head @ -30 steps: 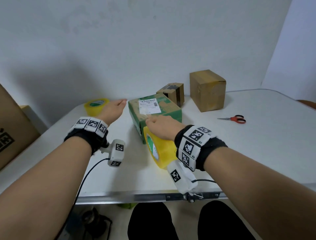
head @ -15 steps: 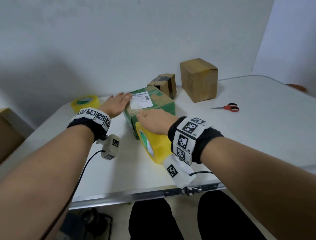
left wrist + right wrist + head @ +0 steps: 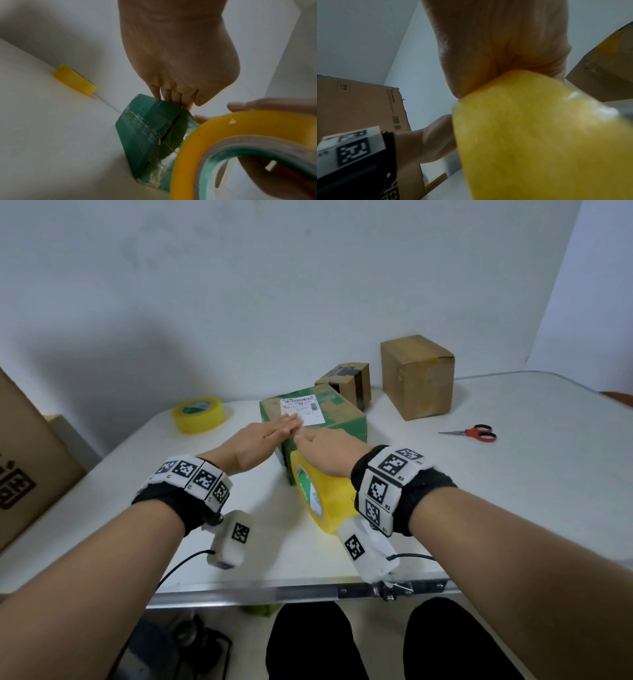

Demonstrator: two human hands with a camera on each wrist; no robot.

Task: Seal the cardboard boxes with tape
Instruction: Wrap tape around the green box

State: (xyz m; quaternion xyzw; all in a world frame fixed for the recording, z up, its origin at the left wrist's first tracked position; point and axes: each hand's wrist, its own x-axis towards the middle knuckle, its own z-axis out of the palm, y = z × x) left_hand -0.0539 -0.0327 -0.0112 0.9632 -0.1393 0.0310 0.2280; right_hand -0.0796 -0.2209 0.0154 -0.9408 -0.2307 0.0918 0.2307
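A green cardboard box [image 3: 337, 414] with a white label lies mid-table. My left hand [image 3: 265, 436] lies flat on its top, fingers straight and reaching the label; in the left wrist view its fingers [image 3: 171, 93] press the box's [image 3: 145, 129] upper edge. My right hand [image 3: 325, 453] grips a yellow tape roll [image 3: 325, 498] held upright against the box's near end. Shiny tape runs down that near face beside the roll [image 3: 223, 146]. The roll [image 3: 539, 142] fills the right wrist view and hides the right fingers.
A second yellow tape roll [image 3: 198, 414] lies at the back left. Red-handled scissors [image 3: 474, 433] lie to the right. A brown box [image 3: 416, 376] and a smaller black-taped box [image 3: 349, 380] stand behind. A large carton [image 3: 24, 467] stands off the table's left edge.
My left hand has slid right from beside the green box onto its top, fingers now over the label. My right hand has kept the roll at the box's near end.
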